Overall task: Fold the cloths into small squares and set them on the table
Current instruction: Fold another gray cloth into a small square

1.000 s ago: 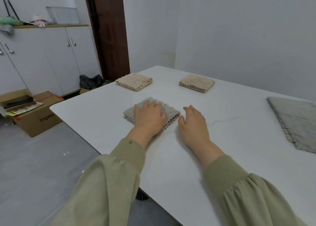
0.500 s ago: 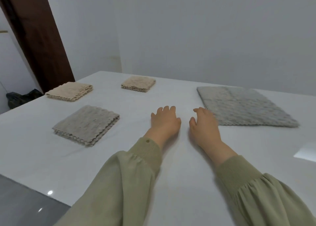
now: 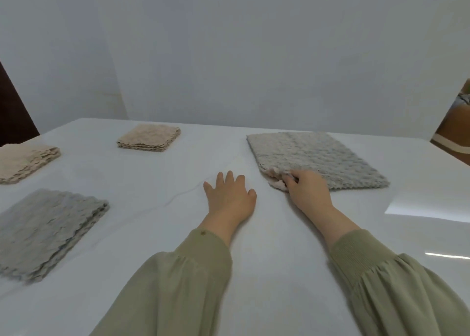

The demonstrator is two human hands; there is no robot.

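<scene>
Cloths (image 3: 315,155) nubbly, matt terry fabric; table (image 3: 162,183) smooth glossy white; sleeves (image 3: 178,279) soft matt cloth.

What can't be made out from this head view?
Head view: right hand, fingertips hidden in the near corner of the big grey cloth.
Head view: folded grey cloth and leftmost beige cloth, cut off by the left edge.
Head view: brown object, cut off by right edge.

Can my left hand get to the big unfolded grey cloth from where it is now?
Probably yes. The left hand lies flat on the table beside the big grey cloth, with only bare tabletop between them. The right hand pinches the cloth's near corner, leaving its left edge free.
</scene>
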